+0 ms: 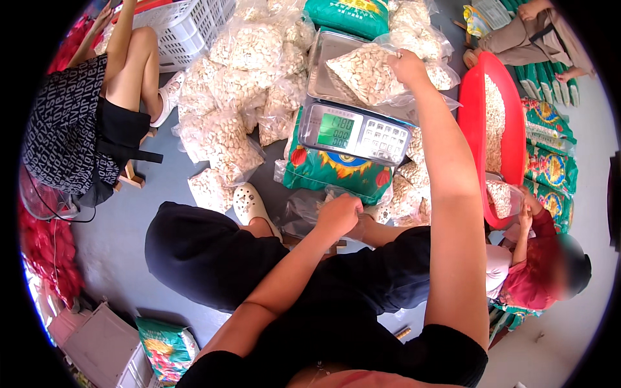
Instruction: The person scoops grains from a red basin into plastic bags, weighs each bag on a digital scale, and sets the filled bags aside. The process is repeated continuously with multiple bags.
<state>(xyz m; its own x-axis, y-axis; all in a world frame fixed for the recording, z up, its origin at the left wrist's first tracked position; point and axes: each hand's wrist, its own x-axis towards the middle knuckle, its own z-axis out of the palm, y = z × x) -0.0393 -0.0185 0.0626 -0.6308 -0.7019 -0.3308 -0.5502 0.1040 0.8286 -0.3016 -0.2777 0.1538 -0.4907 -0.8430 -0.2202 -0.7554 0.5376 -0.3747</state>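
Observation:
My right hand (409, 70) reaches forward and is closed on the gathered top corner of a clear bag of pale seeds (363, 72). That bag rests tilted on the steel pan of a digital scale (356, 132), whose green display is lit. Nearer to me, my left hand (339, 215) is closed by a crumpled clear plastic bag (307, 208) and seems to grip it; its fingertips are partly hidden. A green printed sack (336, 176) lies under the front of the scale.
Filled seed bags (223, 132) are heaped left of the scale, with more to its right. A red tub (472, 139) of seeds stands at right, where a co-worker holds a scoop (501, 197). Another person sits at left near a white crate (187, 29). Green sacks line the right.

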